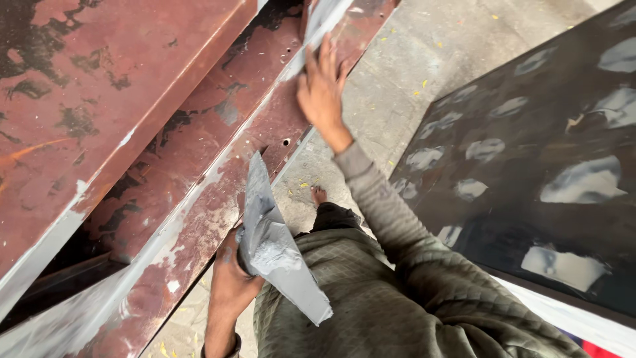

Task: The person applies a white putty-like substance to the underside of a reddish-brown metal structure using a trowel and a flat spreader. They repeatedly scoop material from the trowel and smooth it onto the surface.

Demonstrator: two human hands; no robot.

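My right hand (322, 89) reaches forward and presses a flat scraper (320, 18), smeared with grey putty, against the edge of a reddish-brown metal frame (199, 172). My left hand (230, 277) is low, beside the frame's rim, and grips a flat plate (275, 255) loaded with a lump of grey putty. A grey putty streak runs along the frame's edge (142, 242) between my two hands. The scraper's tip is cut off by the top of the view.
A large rusty red-brown metal panel (79, 86) fills the left. A black panel (530, 166) with several grey putty patches leans at the right. Concrete floor (411, 79) with yellow flecks lies between them. My bare foot (319, 195) stands by the frame.
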